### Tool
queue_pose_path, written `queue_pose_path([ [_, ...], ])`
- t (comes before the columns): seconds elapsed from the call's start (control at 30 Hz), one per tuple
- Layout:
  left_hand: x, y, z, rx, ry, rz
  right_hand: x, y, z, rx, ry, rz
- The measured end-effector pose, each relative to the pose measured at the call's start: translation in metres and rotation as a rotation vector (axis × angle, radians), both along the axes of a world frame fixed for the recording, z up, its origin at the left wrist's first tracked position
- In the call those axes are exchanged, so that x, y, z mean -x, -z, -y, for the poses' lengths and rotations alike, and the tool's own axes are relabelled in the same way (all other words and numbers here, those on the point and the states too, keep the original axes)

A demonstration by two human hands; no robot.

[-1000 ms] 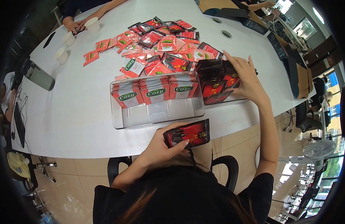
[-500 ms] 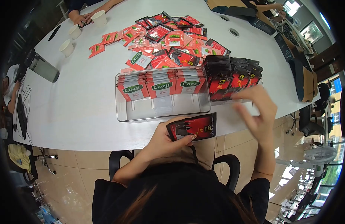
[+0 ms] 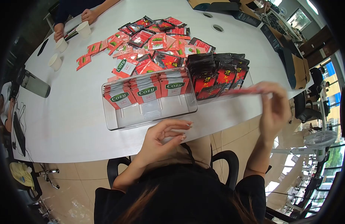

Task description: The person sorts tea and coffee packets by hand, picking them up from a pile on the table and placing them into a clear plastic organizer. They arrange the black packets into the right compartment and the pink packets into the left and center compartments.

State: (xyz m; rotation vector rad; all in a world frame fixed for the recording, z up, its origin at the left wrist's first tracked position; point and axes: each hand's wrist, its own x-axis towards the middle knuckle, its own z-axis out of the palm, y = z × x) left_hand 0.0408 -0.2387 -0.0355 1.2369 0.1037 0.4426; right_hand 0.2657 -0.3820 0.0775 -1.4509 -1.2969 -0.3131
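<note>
My left hand (image 3: 163,140) is empty, its fingers apart, just in front of the clear plastic box (image 3: 150,122). Rows of red and white Cozy tea sachets (image 3: 147,92) stand along the back of that box. On the right, my right hand (image 3: 276,108) is blurred by motion and pinches a red and black coffee sachet (image 3: 244,91), seen nearly edge-on. The sachet is at the front of a second clear box, which is packed with upright black and red coffee sachets (image 3: 225,76). Part of that box's front is hidden by the held sachet.
Behind the boxes lies a loose pile of mixed sachets (image 3: 157,43). Paper cups (image 3: 83,30) and a grey bottle (image 3: 35,84) are at the left. Another person's hand (image 3: 89,15) rests at the far edge. Open cardboard boxes (image 3: 292,61) line the right side.
The coffee sachet has left my left hand and is now in my right, moved to the right box. My left hand has opened. The whole view has shifted slightly.
</note>
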Motion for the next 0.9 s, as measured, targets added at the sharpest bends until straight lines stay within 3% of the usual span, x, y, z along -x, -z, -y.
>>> queue_pose_path([
  [0.1, -0.002, 0.001, 0.0, -0.072, -0.034, -0.006, -0.028, -0.016, 0.0, 0.066, 0.313, 0.315],
  [0.2, -0.002, 0.001, 0.0, -0.095, -0.039, -0.001, -0.051, -0.015, -0.008, 0.331, 0.234, 0.345],
  [0.23, -0.002, 0.001, 0.0, -0.092, -0.041, -0.002, -0.054, -0.008, -0.013, 0.427, 0.159, 0.191],
  [0.3, -0.002, 0.0, 0.0, -0.097, -0.04, -0.005, -0.064, 0.0, -0.021, 0.66, 0.11, 0.403],
  [0.4, -0.001, 0.001, -0.001, -0.118, -0.034, -0.006, -0.07, 0.007, -0.035, 0.835, -0.004, 0.456],
  [0.5, -0.002, 0.001, 0.0, -0.124, -0.032, -0.006, -0.073, 0.006, -0.048, 0.712, 0.065, 0.527],
  [0.7, -0.002, -0.001, -0.001, -0.147, -0.011, -0.03, -0.088, 0.024, -0.06, 0.909, 0.124, 0.585],
  [0.9, -0.003, -0.005, -0.002, -0.159, 0.007, -0.059, -0.084, 0.023, -0.067, 0.922, 0.119, 0.581],
])
